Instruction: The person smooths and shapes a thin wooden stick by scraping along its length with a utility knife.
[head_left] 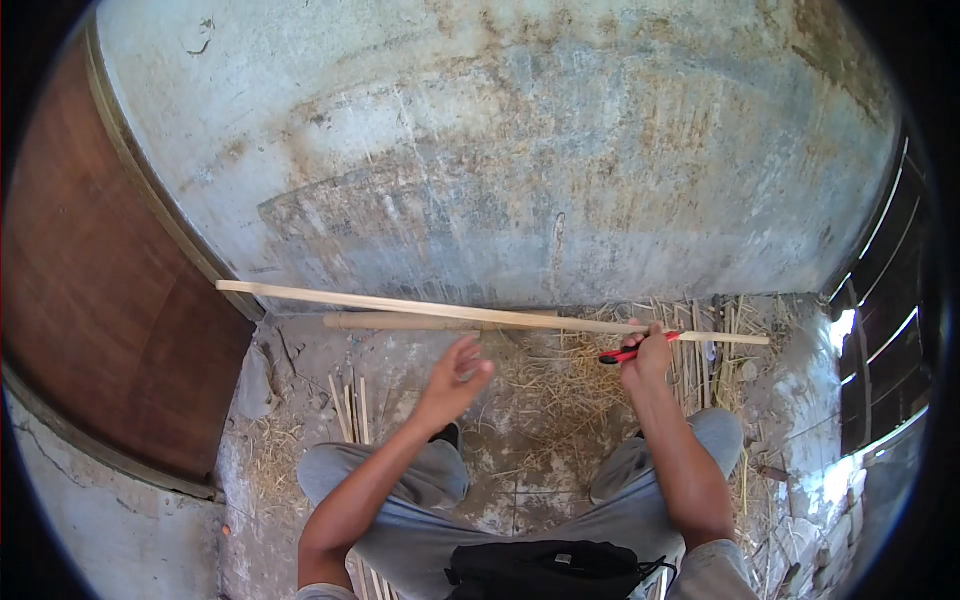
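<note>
I see right hand [652,362] gripping red cutter [626,354] and pale strip [485,315], spanning crosswise before wall [480,200]; left hand [452,385] open, empty. I'd brace strip left-handed, keep cutter shallow, fingers clear.

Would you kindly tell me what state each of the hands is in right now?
Left hand: open, fingers loosely curled, holding nothing.
Right hand: closed, holding the red-and-black utility knife and apparently the long wooden strip.
</note>
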